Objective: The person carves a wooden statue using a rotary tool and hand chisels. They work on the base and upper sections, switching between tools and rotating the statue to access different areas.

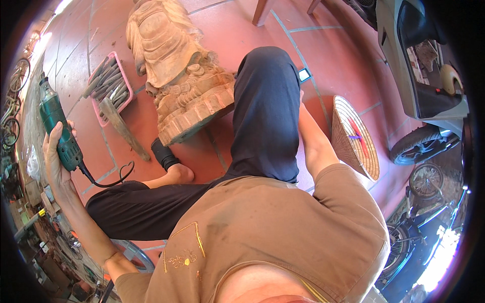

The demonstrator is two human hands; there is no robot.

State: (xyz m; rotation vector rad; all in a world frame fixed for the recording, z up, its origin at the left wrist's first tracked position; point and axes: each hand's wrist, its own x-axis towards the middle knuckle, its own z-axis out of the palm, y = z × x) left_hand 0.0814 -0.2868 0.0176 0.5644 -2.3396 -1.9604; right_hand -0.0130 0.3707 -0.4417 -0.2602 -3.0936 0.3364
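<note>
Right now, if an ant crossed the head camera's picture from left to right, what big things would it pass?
Green power tool → pink basket → carved wooden statue → raised knee in dark trousers → cone-shaped straw hat → motorbike.

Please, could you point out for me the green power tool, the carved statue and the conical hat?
Green power tool point(52, 112): head view, upper part of its housing.
Carved statue point(169, 68): head view, lower robe.
Conical hat point(347, 145): head view, woven surface.
</note>
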